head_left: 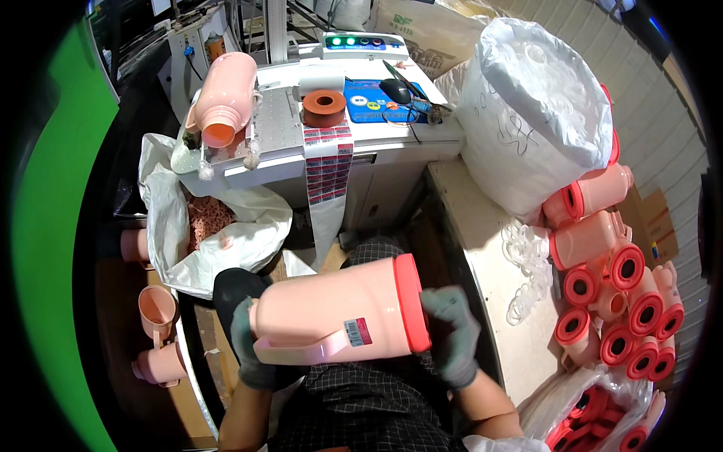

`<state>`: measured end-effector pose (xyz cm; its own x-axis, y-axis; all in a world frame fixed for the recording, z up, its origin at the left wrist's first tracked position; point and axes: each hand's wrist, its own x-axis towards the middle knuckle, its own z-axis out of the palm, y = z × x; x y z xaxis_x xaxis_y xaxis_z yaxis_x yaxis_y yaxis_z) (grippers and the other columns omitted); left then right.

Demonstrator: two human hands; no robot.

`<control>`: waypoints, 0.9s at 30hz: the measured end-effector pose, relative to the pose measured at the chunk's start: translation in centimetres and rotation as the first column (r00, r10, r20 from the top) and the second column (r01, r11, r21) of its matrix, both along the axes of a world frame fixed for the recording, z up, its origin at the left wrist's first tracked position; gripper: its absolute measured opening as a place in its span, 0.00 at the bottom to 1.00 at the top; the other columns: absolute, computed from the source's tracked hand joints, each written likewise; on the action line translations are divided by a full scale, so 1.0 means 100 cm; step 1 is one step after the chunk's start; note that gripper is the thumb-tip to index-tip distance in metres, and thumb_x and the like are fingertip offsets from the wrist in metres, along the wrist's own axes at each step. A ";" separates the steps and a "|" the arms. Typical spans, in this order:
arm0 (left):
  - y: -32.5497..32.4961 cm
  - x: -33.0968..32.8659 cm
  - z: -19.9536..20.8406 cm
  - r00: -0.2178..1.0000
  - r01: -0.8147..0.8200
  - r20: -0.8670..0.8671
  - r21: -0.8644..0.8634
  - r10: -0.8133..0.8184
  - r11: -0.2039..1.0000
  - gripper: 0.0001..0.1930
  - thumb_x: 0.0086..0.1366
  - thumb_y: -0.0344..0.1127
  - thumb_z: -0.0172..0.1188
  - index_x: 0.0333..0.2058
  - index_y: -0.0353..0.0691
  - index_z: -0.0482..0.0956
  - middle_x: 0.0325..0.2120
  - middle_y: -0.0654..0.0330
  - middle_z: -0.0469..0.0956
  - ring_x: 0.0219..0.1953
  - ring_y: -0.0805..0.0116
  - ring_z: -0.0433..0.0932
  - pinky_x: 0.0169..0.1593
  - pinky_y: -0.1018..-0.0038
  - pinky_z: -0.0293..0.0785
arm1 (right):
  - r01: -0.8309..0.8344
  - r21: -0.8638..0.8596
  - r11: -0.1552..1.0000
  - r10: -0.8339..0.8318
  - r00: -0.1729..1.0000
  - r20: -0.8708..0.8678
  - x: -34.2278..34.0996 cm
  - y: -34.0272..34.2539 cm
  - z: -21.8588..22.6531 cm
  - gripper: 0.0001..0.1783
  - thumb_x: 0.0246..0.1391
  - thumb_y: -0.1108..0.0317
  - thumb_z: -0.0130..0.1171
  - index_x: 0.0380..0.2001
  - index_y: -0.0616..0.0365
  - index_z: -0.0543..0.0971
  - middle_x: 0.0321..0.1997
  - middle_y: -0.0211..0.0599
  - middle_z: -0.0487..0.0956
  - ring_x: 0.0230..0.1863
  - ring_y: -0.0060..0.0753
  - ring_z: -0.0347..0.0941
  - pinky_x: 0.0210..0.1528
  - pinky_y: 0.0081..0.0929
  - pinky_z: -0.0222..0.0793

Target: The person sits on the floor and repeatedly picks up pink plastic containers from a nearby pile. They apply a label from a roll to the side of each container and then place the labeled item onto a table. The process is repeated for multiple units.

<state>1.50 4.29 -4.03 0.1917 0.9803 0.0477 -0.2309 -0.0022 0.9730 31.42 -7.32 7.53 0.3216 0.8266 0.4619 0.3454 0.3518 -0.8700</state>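
A pink plastic jug body (324, 305) lies sideways over my lap, its handle toward me. A small barcode sticker (358, 332) is on its side, and a red base ring (410, 303) sits round its right end. My left hand (251, 346), in a grey-green glove, is closed round the narrow neck end. The gloved right hand (452, 335) is at the red base end. Motion smears its fingers and the jug's end partly hides them, so their grip cannot be made out.
Another pink jug body (226, 94) rests on the machine ahead, beside an orange-brown tape roll (324, 108) and a hanging sticker strip (328, 169). A white sack of clear rings (520, 113) stands right, above several red-based jugs (595, 248). An open white bag (177, 248) hangs left.
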 end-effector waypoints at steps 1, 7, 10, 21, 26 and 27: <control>0.000 -0.003 0.002 0.999 0.022 -0.043 0.063 -0.020 0.998 0.18 0.71 0.43 0.61 0.51 0.37 0.72 0.47 0.60 0.77 0.48 0.69 0.78 0.53 0.69 0.73 | 0.012 -0.012 1.000 -0.013 0.997 -0.082 0.011 0.007 0.008 0.21 0.71 0.60 0.50 0.55 0.66 0.80 0.55 0.42 0.76 0.57 0.40 0.74 0.65 0.37 0.68; 0.011 0.000 0.021 0.967 0.098 -0.255 0.258 -0.031 0.961 0.23 0.74 0.46 0.57 0.58 0.36 0.72 0.50 0.59 0.78 0.54 0.68 0.78 0.58 0.72 0.73 | -0.281 -0.098 0.955 0.253 0.939 -0.234 0.036 0.044 0.040 0.60 0.64 0.19 0.28 0.72 0.67 0.65 0.73 0.53 0.70 0.77 0.45 0.59 0.80 0.41 0.47; 0.014 0.006 0.003 1.000 -0.016 0.009 0.100 0.015 0.995 0.20 0.75 0.46 0.55 0.55 0.37 0.73 0.47 0.60 0.78 0.50 0.72 0.78 0.55 0.73 0.74 | -0.358 -0.080 0.930 0.303 0.873 -0.381 0.029 0.056 0.034 0.62 0.62 0.17 0.29 0.75 0.68 0.60 0.78 0.53 0.61 0.80 0.46 0.55 0.81 0.43 0.44; 0.006 0.066 0.073 0.942 -0.100 -0.246 0.441 0.227 0.892 0.27 0.71 0.43 0.63 0.61 0.32 0.68 0.53 0.51 0.74 0.55 0.62 0.74 0.59 0.66 0.71 | 0.200 -0.181 0.963 -0.242 0.937 -0.251 0.022 -0.010 -0.016 0.28 0.73 0.54 0.48 0.63 0.66 0.72 0.60 0.43 0.75 0.63 0.38 0.71 0.69 0.36 0.64; -0.024 0.116 0.109 0.962 0.119 -0.273 0.478 0.018 0.870 0.32 0.72 0.45 0.62 0.65 0.29 0.64 0.58 0.42 0.72 0.58 0.52 0.73 0.63 0.60 0.69 | 0.452 -0.071 0.889 -0.348 0.568 -0.746 0.089 -0.068 0.011 0.23 0.75 0.58 0.49 0.60 0.65 0.78 0.54 0.35 0.82 0.52 0.28 0.77 0.60 0.29 0.73; -0.028 0.122 0.117 0.960 0.201 -0.271 0.476 -0.074 0.856 0.33 0.72 0.45 0.62 0.66 0.29 0.64 0.58 0.41 0.72 0.59 0.50 0.73 0.63 0.58 0.69 | 0.572 0.014 0.820 -0.435 0.640 -0.633 0.098 -0.090 0.033 0.23 0.76 0.57 0.48 0.62 0.63 0.76 0.56 0.36 0.81 0.54 0.29 0.77 0.62 0.31 0.74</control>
